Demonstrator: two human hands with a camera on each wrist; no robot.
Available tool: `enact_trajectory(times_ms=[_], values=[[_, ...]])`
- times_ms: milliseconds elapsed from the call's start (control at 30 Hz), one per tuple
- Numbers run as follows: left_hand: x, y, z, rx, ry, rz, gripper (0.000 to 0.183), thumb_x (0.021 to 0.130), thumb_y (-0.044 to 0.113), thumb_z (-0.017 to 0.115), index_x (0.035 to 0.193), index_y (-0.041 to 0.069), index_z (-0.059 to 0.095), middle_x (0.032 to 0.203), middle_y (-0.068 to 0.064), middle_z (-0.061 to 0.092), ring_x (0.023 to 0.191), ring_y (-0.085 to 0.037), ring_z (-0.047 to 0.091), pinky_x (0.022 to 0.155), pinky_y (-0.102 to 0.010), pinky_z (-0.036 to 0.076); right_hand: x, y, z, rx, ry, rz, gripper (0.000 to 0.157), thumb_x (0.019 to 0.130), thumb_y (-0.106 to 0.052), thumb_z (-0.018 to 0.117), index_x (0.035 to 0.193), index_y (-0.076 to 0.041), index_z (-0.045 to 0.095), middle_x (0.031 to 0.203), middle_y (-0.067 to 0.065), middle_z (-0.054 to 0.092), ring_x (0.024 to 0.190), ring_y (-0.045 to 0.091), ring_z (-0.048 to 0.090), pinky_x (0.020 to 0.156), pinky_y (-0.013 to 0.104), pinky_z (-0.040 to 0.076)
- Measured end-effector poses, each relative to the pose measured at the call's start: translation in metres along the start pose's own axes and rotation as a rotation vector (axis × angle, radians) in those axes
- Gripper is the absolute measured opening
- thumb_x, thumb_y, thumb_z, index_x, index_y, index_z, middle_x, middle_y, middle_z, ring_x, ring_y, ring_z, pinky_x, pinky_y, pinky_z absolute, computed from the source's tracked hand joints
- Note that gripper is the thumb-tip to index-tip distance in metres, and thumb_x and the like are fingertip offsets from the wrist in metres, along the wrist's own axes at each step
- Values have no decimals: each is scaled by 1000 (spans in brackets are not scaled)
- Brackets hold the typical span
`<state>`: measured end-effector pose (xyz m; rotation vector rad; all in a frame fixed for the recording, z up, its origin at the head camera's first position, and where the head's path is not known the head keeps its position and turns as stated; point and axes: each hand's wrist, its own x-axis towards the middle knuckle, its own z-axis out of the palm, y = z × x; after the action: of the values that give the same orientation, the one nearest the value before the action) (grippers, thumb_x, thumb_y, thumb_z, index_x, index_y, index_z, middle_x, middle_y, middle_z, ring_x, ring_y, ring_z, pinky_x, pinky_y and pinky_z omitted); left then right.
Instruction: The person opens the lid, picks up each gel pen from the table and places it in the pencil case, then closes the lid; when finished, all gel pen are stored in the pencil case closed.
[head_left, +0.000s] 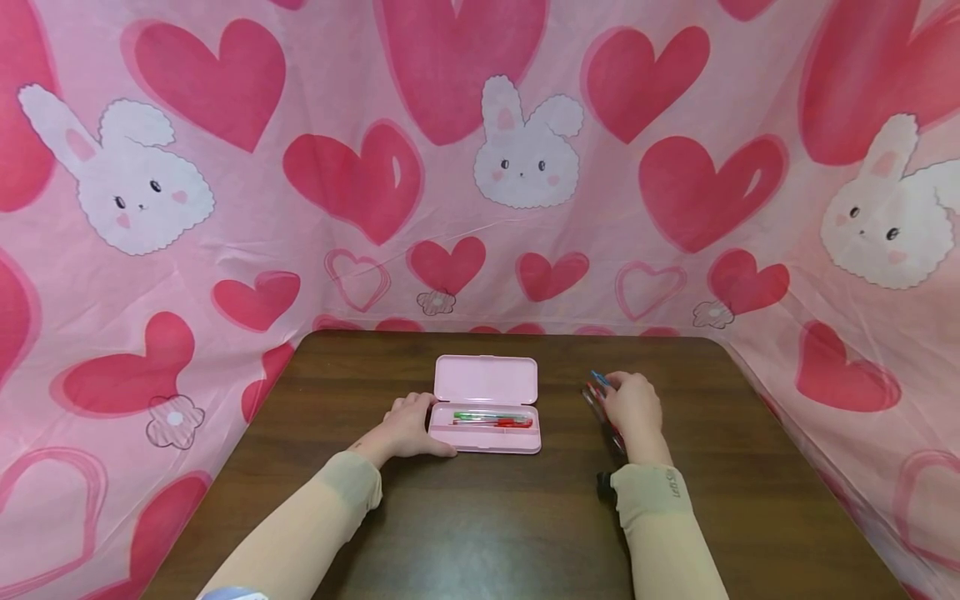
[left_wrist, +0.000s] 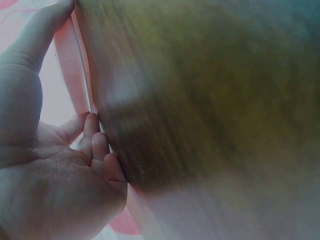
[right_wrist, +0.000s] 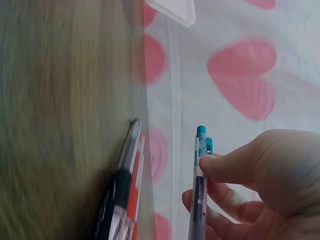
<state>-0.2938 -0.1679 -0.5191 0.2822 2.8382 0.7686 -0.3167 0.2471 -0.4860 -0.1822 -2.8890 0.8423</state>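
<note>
A pink pencil case (head_left: 486, 380) lies open on the table, its lid laid back toward the far side. Inside its tray are a green pen (head_left: 472, 415) and a red pen (head_left: 517, 423). My left hand (head_left: 405, 427) holds the case's left end, thumb at the front corner and curled fingertips along the side edge. Over to the right, my right hand (head_left: 636, 408) pinches a clear pen with a teal-blue top (right_wrist: 201, 145) between thumb and fingers. Beside that hand lie a black-gripped pen (right_wrist: 122, 190) and a red pen (right_wrist: 134, 200), partly hidden by it in the head view.
The brown wooden table (head_left: 480, 517) spreads out around the case. A pink cloth (head_left: 525, 275) with hearts and rabbits hangs behind and along both sides. A black strap piece (head_left: 604, 486) shows at the right wrist.
</note>
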Motion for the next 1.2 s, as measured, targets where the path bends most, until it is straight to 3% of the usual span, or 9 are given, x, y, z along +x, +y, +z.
enact_trajectory(times_ms=[267, 667, 1033, 1200], values=[[-2, 1, -2, -15, -5, -3, 106, 69, 62, 98, 152, 12, 54, 144, -11, 60, 135, -33, 48, 118, -62, 43, -5, -24, 15, -34, 57, -133, 27, 107, -15, 66, 128, -4, 78, 128, 24, 72, 120, 48, 70, 102, 66, 56], [-6, 4, -5, -25, -16, -12, 107, 70, 62, 98, 154, 12, 53, 146, -12, 60, 136, -34, 48, 120, -63, 43, -14, -51, 27, -45, 118, -211, 25, 105, -15, 70, 126, -7, 79, 123, 20, 72, 113, 43, 73, 96, 65, 59], [-7, 5, -6, -26, -21, -13, 107, 70, 60, 98, 155, 12, 52, 148, -12, 59, 136, -33, 48, 120, -63, 43, -29, -82, 42, -23, 158, -386, 21, 100, -11, 76, 120, -9, 82, 113, 17, 74, 102, 38, 75, 88, 61, 60], [-7, 5, -7, -23, -19, -15, 107, 71, 59, 98, 155, 13, 52, 148, -12, 59, 137, -33, 48, 120, -63, 43, -37, -98, 52, -43, 111, -428, 24, 98, -12, 81, 123, -12, 83, 112, 13, 73, 96, 33, 74, 90, 54, 61]])
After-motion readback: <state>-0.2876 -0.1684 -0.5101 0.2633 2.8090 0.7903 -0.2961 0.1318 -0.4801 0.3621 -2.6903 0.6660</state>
